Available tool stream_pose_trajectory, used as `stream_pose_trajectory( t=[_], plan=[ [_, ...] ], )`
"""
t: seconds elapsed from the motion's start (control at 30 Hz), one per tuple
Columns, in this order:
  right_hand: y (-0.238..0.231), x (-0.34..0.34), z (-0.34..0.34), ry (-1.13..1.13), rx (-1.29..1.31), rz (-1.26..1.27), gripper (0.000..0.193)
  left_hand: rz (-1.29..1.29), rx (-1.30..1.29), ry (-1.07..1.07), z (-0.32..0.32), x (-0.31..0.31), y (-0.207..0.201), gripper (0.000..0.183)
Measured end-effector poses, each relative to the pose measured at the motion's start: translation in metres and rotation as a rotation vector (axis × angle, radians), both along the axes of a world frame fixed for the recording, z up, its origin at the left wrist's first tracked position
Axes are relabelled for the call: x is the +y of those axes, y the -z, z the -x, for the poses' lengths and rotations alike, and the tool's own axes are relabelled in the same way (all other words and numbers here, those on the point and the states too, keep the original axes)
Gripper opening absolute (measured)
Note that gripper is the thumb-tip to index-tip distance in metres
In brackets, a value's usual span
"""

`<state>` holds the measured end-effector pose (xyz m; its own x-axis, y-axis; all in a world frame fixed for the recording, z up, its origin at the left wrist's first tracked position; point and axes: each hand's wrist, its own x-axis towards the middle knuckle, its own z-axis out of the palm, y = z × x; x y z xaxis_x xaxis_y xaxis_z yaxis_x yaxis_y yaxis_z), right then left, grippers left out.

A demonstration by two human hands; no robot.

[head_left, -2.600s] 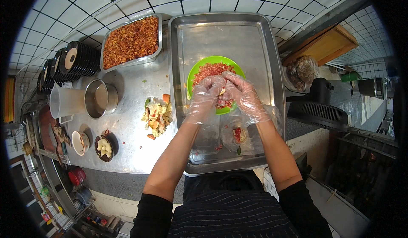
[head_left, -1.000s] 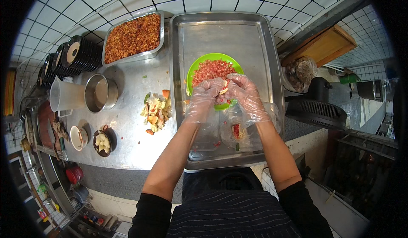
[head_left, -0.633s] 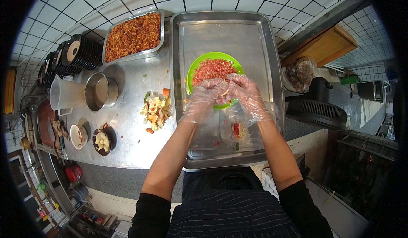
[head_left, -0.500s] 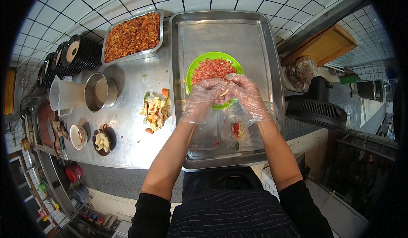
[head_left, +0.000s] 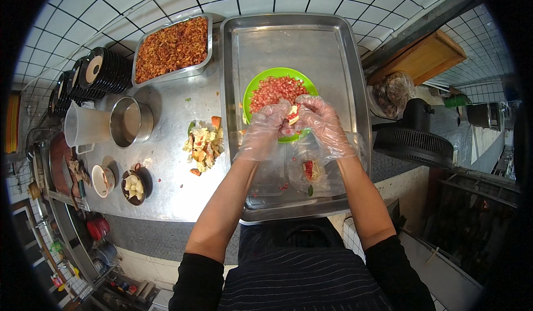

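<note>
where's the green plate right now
In the head view, just right of centre: the green plate sits on the metal tray, heaped with red seeds, with the left hand and right hand at its near side.

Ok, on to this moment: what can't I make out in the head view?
Fruit piece, head view: mostly covered by the left hand and right hand.
Near side of the green plate, head view: largely hidden behind both hands.
Contents of the bag at right, head view: blurred by crumpled plastic.
Striped clothing, head view: cut off by the lower edge.
</note>
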<state>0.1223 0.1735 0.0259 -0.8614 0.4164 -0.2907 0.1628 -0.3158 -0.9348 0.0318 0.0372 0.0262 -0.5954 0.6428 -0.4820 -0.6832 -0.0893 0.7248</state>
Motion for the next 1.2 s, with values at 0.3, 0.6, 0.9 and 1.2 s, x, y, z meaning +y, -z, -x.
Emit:
stream_pose_trajectory(
  t=[0.3,0.6,0.9,1.2],
  plan=[
    [-0.003,-0.005,0.005,-0.027,-0.014,-0.139,0.029,-0.018,0.126,0.149,0.012,-0.011,0.026,0.028],
    [-0.002,-0.011,0.009,-0.011,0.013,-0.254,0.027,0.056,0.15,0.166,0.017,-0.007,0.03,0.033],
    [-0.01,-0.011,0.011,0.021,-0.005,-0.235,0.03,-0.195,-0.066,0.086,0.015,-0.001,0.011,0.02],
    [-0.003,-0.011,0.013,0.036,0.035,-0.229,0.028,-0.229,-0.145,0.09,0.021,-0.001,0.022,0.027]
  ],
)
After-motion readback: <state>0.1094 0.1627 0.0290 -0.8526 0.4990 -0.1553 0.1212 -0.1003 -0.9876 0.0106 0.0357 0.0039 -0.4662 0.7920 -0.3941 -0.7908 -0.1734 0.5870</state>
